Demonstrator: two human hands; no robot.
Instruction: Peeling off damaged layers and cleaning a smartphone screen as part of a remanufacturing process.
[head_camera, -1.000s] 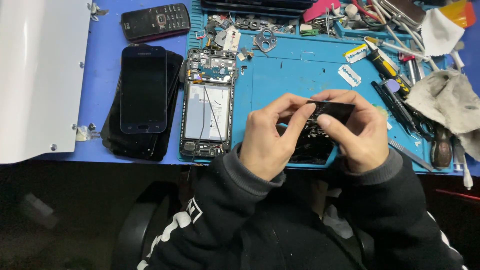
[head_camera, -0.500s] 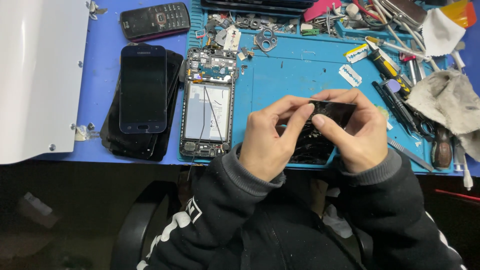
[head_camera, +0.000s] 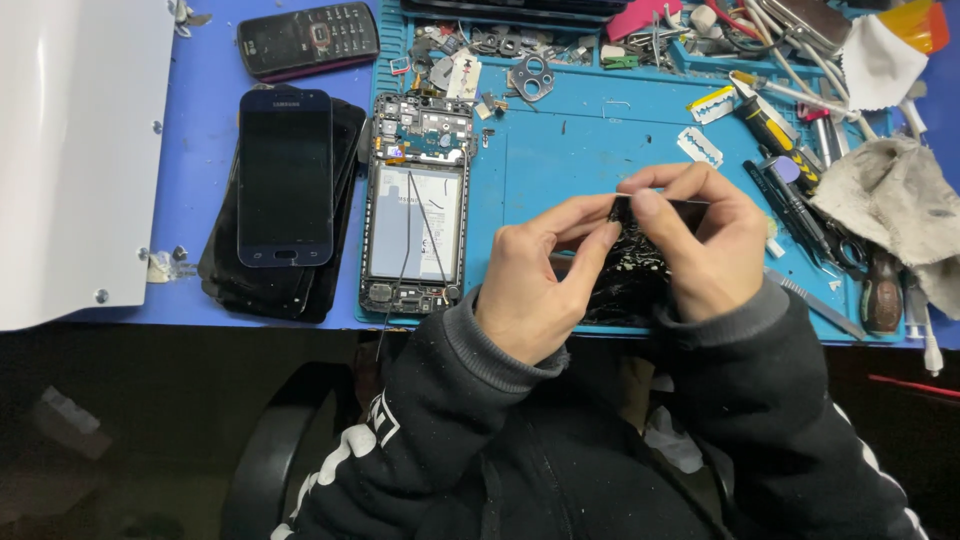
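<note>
The cracked black phone screen panel (head_camera: 630, 270) is being held just above the near edge of the blue repair mat (head_camera: 580, 150), and the person appears to be picking at its top edge; the next move likely calls for a careful peel. Both the left hand (head_camera: 535, 285) and right hand (head_camera: 705, 250) are pinching it narrowly, beside the opened phone (head_camera: 415, 200).

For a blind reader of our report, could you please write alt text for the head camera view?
Two hands, left hand and right hand, hold a black cracked phone screen above a blue work mat. To their left lie an opened phone and a stack of dark phones; tools and a cloth lie to the right.
</note>
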